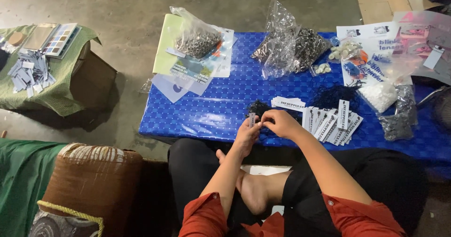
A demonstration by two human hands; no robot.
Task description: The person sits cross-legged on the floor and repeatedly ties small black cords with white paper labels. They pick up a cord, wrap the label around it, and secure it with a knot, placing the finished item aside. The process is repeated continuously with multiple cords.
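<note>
Hands meet at the centre of the frame, over the near edge of a low table covered in blue dotted cloth (pixel 211 110). My left hand (pixel 246 133) pinches a small white paper tag (pixel 252 119), holding it upright between fingertips. My right hand (pixel 281 123) is curled beside it, fingertips closed on something thin by the tag; a strand of black string, I judge, though it is too small to tell. A tangle of black string (pixel 258 108) lies on the cloth just above my hands. To the right, a fanned pile of white tags (pixel 331 122) rests on the cloth. In the upper middle sit two clear bags of small metal rings (pixel 197 42) (pixel 293 47). I sit cross-legged, a bare foot (pixel 253 190) below my wrists. Risk, as I judge it: the tag is held only by fingertips, so a tug from the tangled string could pull it free and drop it into my lap.
</note>
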